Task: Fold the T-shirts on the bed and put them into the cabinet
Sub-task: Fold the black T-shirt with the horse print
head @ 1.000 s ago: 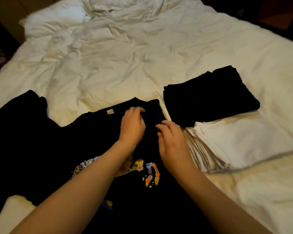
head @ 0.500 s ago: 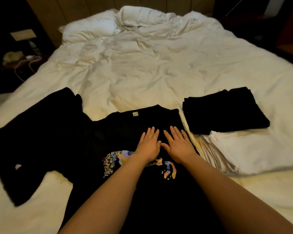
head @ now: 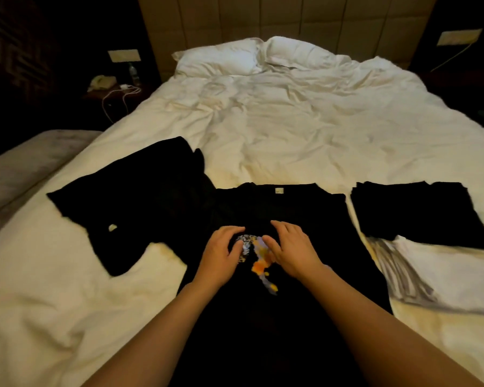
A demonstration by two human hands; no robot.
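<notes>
Fingers (head: 236,230) of both hands on black T-shirt (head: 305,213), neck label (head: 279,190) unreadable.

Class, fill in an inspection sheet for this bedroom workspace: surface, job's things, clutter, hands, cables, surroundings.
Surface: bed, rumpled white duvet.
Job's things: printed black T-shirt spread flat; unfolded black T-shirt to its left; folded black T-shirt lying on the folded white T-shirts.
Clutter: nothing seen.
Hands: left hand and right hand rest on the print, fingers bent.
Cables: white cable on nightstand.
Surroundings: pillows, padded headboard.
</notes>
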